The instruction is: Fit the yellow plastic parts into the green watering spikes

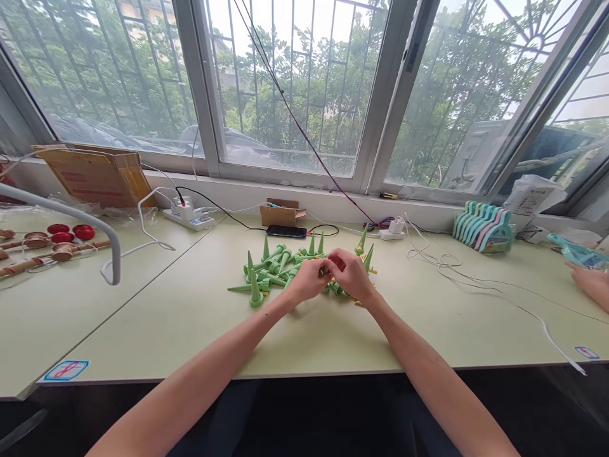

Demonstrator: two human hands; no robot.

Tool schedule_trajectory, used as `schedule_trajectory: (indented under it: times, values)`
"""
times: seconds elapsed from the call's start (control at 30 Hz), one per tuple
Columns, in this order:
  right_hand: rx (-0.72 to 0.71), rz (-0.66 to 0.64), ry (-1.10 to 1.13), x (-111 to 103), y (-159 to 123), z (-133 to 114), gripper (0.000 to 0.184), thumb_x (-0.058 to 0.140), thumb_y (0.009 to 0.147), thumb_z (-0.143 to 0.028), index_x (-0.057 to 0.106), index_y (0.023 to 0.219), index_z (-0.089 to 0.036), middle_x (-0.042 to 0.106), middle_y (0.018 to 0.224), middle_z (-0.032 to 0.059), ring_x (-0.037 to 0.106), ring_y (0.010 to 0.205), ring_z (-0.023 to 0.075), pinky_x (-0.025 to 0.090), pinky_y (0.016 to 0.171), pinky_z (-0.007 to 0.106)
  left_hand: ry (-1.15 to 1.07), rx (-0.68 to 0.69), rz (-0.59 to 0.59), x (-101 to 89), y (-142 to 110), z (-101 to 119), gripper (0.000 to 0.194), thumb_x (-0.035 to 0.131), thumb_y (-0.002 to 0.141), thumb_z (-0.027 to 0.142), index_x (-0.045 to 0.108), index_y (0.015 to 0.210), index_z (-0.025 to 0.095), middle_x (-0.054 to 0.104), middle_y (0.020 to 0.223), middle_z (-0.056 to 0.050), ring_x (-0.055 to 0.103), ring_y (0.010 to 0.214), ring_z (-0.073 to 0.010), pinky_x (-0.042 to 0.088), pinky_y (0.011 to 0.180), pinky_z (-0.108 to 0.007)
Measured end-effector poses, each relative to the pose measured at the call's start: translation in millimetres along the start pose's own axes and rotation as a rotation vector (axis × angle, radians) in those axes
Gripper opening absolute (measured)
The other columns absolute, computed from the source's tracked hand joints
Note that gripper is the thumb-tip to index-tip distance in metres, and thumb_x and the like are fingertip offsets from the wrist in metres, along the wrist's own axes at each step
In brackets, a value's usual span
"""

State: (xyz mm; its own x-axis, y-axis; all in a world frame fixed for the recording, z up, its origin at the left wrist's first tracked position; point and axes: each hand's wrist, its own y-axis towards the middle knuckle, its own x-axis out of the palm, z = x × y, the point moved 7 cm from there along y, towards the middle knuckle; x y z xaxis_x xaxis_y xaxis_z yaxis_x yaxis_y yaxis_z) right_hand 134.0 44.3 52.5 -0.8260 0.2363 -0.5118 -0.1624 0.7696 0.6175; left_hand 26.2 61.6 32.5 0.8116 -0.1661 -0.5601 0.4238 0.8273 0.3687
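My left hand point(308, 279) and my right hand point(353, 274) meet over a pile of green plastic watering spikes point(273, 276). Both are closed, fingertips together, around a small green plastic piece point(324, 271) that the fingers mostly hide. Most of the spikes lie on their sides in a heap. One spike point(255, 285) stands upright on its cap at the near left, and a few others point up behind and beside my hands. Small yellow parts point(373, 271) show at the right of the heap, partly covered by my right hand.
Behind the pile lie a black phone point(286, 231) and a small open cardboard box point(284, 212). Wooden toys with red balls point(61, 236) are at the left. Pastel hangers point(483, 227) stand at the right, near white cables point(445, 261). Another person's hand point(590, 282) is at the right edge.
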Motion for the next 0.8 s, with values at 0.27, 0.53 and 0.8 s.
schedule_trajectory:
  times: [0.27,0.53,0.8]
  values:
    - [-0.006,0.014,-0.028,0.9,0.4,0.1,0.022,0.052,0.090,-0.034,0.058,0.075,-0.019,0.060,0.069,0.0018,0.051,0.064,0.0151,0.040,0.064,0.028,-0.140,-0.090,-0.045,0.0,0.2,-2.1,0.012,0.053,0.071,0.022,0.060,0.062,0.017,0.054,0.050,0.002,0.053,0.048,-0.0117,0.038,0.051,-0.023]
    - [0.016,0.059,-0.031,-3.0,0.8,2.4,0.022,0.051,0.091,-0.035,0.059,0.078,-0.019,0.058,0.066,0.0009,0.048,0.059,0.0140,0.038,0.061,0.027,-0.297,-0.235,0.063,-12.8,0.4,-7.4,0.026,0.053,0.063,0.014,0.067,0.085,0.015,0.069,0.084,-0.004,0.056,0.054,-0.0101,0.042,0.052,-0.023]
    - [0.029,0.243,0.028,-18.8,-2.3,2.0,0.027,0.046,0.096,-0.041,0.057,0.083,-0.019,0.055,0.065,-0.0006,0.048,0.055,0.0123,0.039,0.057,0.025,-0.157,-0.121,0.380,-36.1,1.0,-4.9,0.016,0.056,0.077,0.029,0.064,0.081,0.016,0.067,0.082,-0.004,0.055,0.056,-0.0106,0.043,0.056,-0.024]
